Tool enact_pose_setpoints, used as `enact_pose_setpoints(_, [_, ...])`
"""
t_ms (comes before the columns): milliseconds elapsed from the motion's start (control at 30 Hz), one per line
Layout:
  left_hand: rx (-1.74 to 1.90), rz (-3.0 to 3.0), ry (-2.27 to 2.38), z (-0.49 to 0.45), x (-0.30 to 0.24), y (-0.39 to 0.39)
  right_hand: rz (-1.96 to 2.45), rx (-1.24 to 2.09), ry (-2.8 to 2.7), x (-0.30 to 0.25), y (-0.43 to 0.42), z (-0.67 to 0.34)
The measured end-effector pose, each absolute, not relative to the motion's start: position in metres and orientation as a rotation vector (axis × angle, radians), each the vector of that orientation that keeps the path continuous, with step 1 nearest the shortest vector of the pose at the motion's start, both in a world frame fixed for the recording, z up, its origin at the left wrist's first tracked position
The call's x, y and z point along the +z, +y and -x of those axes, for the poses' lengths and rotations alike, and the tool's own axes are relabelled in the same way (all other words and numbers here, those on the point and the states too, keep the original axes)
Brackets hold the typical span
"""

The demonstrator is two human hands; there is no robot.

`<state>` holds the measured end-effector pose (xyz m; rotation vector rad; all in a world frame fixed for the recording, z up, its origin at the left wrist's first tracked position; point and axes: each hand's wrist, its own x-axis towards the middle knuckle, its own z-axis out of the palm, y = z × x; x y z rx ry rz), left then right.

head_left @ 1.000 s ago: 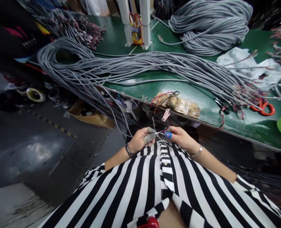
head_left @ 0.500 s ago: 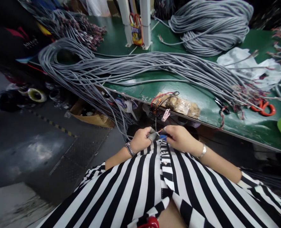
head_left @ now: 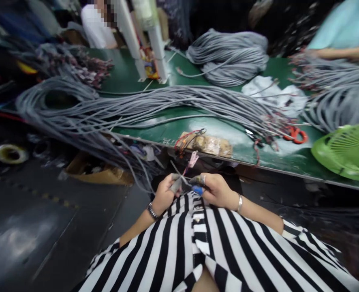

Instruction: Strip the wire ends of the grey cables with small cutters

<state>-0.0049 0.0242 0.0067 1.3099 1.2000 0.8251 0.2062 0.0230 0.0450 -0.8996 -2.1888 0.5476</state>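
Observation:
My left hand (head_left: 164,192) and my right hand (head_left: 215,190) meet close to my chest, just under the green table's edge (head_left: 197,156). Both are closed in a pinch on the thin coloured wires (head_left: 184,178) at the end of a grey cable that hangs from the table. Grey tape covers my left fingertips and a blue cap sits on my right thumb. A long bundle of grey cables (head_left: 155,103) lies across the table and droops off its left end.
On the table lie a coil of grey cable (head_left: 228,56), red-handled scissors (head_left: 295,134), a green fan (head_left: 346,150), a brown packet with a pink clip (head_left: 210,144) and white plastic (head_left: 270,95). Other people sit at the far side. A cardboard box (head_left: 97,174) stands on the floor.
My head has lifted and turned right, so the fan and the far workers came into view. My hands stay together on the wire ends, their fingers shifting slightly.

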Motion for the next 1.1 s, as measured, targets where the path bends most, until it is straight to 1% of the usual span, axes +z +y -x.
enact_pose_setpoints(100, [0.831, -1.268, 1.217, 0.005, 0.003, 0.023, 1.121, 0.353, -1.918, 0.052, 0.029, -0.244])
enact_pose_setpoints(200, [0.827, -1.224, 1.230, 0.003, -0.001, 0.024, 1.538, 0.024, -1.679, 0.056, 0.038, -0.299])
enact_pose_setpoints(300, [0.806, -1.229, 1.227, 0.000, -0.004, 0.025, 1.893, -0.194, -1.570, 0.056, 0.050, -0.349])
enact_pose_setpoints(400, [0.787, -1.245, 1.203, -0.005, -0.006, 0.027, 2.140, -0.256, -1.645, 0.053, 0.069, -0.377])
enact_pose_setpoints(500, [0.791, -1.249, 1.182, -0.012, -0.004, 0.029, 2.366, -0.196, -1.761, 0.051, 0.091, -0.382])
enact_pose_setpoints(567, [0.806, -1.246, 1.185, -0.015, -0.001, 0.028, 2.422, -0.170, -1.835, 0.051, 0.102, -0.378])
enact_pose_setpoints(667, [0.849, -1.239, 1.199, -0.016, 0.006, 0.026, 2.449, -0.139, -1.890, 0.050, 0.110, -0.372])
enact_pose_setpoints(800, [0.883, -1.178, 1.182, -0.014, 0.011, 0.023, 2.413, -0.103, -1.744, 0.045, 0.100, -0.365])
enact_pose_setpoints(867, [0.870, -1.114, 1.161, -0.012, 0.012, 0.022, 2.198, -0.064, -1.705, 0.041, 0.085, -0.356])
enact_pose_setpoints(1000, [0.908, -0.949, 1.111, -0.012, 0.012, 0.022, 1.613, 0.235, -1.666, 0.040, 0.042, -0.320])
enact_pose_setpoints(1100, [0.924, -0.902, 1.088, -0.013, 0.015, 0.023, 1.357, 0.440, -1.888, 0.046, 0.017, -0.287])
